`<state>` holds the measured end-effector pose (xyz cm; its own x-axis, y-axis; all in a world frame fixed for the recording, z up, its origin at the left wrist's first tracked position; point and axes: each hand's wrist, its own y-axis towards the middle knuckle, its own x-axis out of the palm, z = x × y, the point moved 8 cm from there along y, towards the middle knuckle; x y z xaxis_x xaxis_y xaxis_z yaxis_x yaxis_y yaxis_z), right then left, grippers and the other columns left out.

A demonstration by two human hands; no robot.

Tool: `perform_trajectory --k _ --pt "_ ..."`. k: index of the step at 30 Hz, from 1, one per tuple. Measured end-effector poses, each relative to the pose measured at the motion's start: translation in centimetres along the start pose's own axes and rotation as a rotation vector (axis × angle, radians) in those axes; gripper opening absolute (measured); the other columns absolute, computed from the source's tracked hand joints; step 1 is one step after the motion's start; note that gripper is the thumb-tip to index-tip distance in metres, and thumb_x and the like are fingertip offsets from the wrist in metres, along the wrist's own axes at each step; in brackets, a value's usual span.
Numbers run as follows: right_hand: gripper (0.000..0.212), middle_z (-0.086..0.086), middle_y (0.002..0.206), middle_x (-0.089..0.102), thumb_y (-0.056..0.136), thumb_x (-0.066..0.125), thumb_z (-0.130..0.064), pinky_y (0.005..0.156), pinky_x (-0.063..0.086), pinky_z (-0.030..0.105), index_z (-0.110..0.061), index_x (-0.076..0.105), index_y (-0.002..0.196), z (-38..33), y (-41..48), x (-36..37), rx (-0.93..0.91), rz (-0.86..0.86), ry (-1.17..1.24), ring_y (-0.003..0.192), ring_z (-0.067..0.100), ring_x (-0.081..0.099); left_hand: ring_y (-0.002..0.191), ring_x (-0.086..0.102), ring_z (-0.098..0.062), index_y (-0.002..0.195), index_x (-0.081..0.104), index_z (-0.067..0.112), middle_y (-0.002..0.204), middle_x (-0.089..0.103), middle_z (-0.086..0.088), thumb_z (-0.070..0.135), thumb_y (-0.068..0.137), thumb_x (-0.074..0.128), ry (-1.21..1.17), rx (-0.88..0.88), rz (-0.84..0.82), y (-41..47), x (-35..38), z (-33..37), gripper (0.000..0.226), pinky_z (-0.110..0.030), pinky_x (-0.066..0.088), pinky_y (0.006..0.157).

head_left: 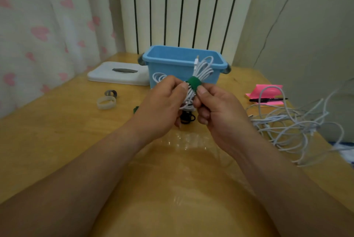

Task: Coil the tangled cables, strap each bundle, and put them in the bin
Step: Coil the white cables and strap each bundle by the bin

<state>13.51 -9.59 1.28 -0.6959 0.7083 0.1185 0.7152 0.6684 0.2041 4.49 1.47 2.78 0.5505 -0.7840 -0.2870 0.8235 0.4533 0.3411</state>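
Over the table (57,141), my left hand (162,102) and right hand (216,110) pinch a white coil (204,66) at its waist, where a green strap (194,83) wraps it, just in front of the blue bin (172,68); the bundle looks light, soft and springy, so I judge the strapped middle the safest hold; a loose tangle (293,125) lies to my right.

Wooden table (57,141), blue bin (172,73), white lid (103,77), tangled cables (287,121), pink notes (268,89)
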Motion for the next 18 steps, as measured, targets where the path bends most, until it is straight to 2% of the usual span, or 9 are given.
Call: perform_trajectory --k 2,4,7,10,12,15,17,18 --pt "0.018 0.0 0.072 0.056 0.11 0.052 -0.019 0.048 0.035 0.023 -0.006 0.064 0.108 -0.3 0.0 0.2 -0.022 -0.02 0.023 0.053 0.01 0.036 0.055 0.05 -0.015 0.103 0.057 0.003 0.068 0.058 0.0 0.029 0.114 0.046 -0.147 -0.049 -0.048 0.1 0.0 -0.1 0.03 -0.036 0.048 0.049" --pt "0.02 -0.001 0.069 0.054 0.109 0.053 -0.023 0.047 0.034 0.022 -0.007 0.061 0.1 -0.5 -0.1 0.5 -0.03 -0.052 0.056 0.052 0.01 0.034 0.05 0.039 -0.016 0.097 0.056 0.007 0.066 0.049 -0.004 0.028 0.114 0.042 -0.295 -0.083 -0.143 0.0 0.7 -0.1 0.031 -0.033 0.041 0.047" --pt "0.031 -0.001 0.061 0.046 0.103 0.059 -0.034 0.044 0.032 0.021 -0.003 0.062 0.107 -0.9 -0.5 0.9 -0.017 -0.067 0.084 0.049 0.01 0.032 0.049 0.032 -0.018 0.093 0.058 0.011 0.066 0.044 -0.007 0.03 0.113 0.038 -0.499 -0.205 -0.251 -0.4 1.8 -0.2 0.034 -0.032 0.037 0.047" --pt "0.029 -0.001 0.056 0.048 0.104 0.061 -0.035 0.043 0.032 0.021 -0.009 0.065 0.093 -1.5 -0.7 0.5 -0.044 0.03 0.033 0.043 0.008 0.04 0.056 0.049 -0.025 0.101 0.066 0.007 0.074 0.06 -0.015 0.043 0.114 0.041 -0.437 -0.194 -0.231 -0.4 1.8 0.2 0.045 -0.038 0.053 0.056" --pt "0.024 -0.003 0.056 0.05 0.103 0.064 -0.035 0.046 0.033 0.023 -0.016 0.066 0.088 -2.1 -0.9 0.1 -0.082 0.108 -0.031 0.046 0.008 0.042 0.065 0.054 -0.025 0.109 0.065 0.008 0.085 0.065 -0.014 0.049 0.112 0.045 -0.356 -0.131 -0.209 -0.3 1.4 0.7 0.046 -0.041 0.058 0.064" --pt "0.02 -0.005 0.057 0.058 0.105 0.062 -0.029 0.046 0.043 0.024 -0.012 0.065 0.095 -3.0 -1.4 0.5 -0.145 0.086 -0.015 0.047 0.008 0.052 0.062 0.051 -0.02 0.107 0.061 0.01 0.079 0.06 -0.009 0.042 0.115 0.043 -0.406 -0.093 -0.206 -0.2 1.3 1.3 0.037 -0.038 0.055 0.06" --pt "0.026 0.005 0.067 0.066 0.107 0.058 -0.027 0.052 0.053 0.029 -0.002 0.065 0.106 -3.4 -1.5 1.4 -0.163 -0.002 -0.009 0.055 0.021 0.064 0.06 0.052 -0.021 0.102 0.063 0.012 0.075 0.061 -0.009 0.043 0.115 0.04 -0.448 -0.105 -0.214 -0.5 1.5 1.3 0.041 -0.037 0.056 0.059" --pt "0.029 0.012 0.077 0.07 0.108 0.059 -0.028 0.06 0.057 0.037 0.0 0.065 0.112 -3.5 -1.4 1.5 -0.175 -0.025 -0.025 0.064 0.031 0.067 0.062 0.056 -0.024 0.101 0.065 0.012 0.076 0.065 -0.009 0.046 0.115 0.038 -0.404 -0.115 -0.206 -0.5 1.4 1.3 0.046 -0.039 0.058 0.062"
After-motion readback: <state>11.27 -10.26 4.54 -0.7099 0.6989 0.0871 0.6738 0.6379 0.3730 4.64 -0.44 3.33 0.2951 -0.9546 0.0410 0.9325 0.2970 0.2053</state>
